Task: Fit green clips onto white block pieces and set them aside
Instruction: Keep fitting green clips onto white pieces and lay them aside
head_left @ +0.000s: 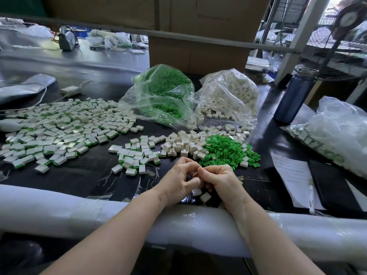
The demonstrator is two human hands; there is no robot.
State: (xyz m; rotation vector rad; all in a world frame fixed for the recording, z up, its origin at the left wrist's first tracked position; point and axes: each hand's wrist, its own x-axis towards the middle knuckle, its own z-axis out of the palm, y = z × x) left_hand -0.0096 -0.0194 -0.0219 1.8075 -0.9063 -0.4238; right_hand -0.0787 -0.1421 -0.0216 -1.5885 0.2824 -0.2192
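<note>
My left hand [181, 180] and my right hand [220, 180] meet fingertip to fingertip near the table's front edge, fingers curled. What they pinch between them is hidden. Two white block pieces [200, 194] show under the palms; I cannot tell which hand holds them. Just beyond the hands lies a heap of loose green clips [228, 150], with a heap of bare white blocks [184, 142] to its left. Blocks fitted with green clips [137, 155] lie further left, and a large spread of them [59, 128] covers the far left.
An open bag of green clips [164, 92] and a bag of white blocks [228, 96] stand behind the heaps. A dark bottle [294, 96], papers [294, 175] and another filled bag [337, 133] sit at right. White foam padding [79, 211] lines the front edge.
</note>
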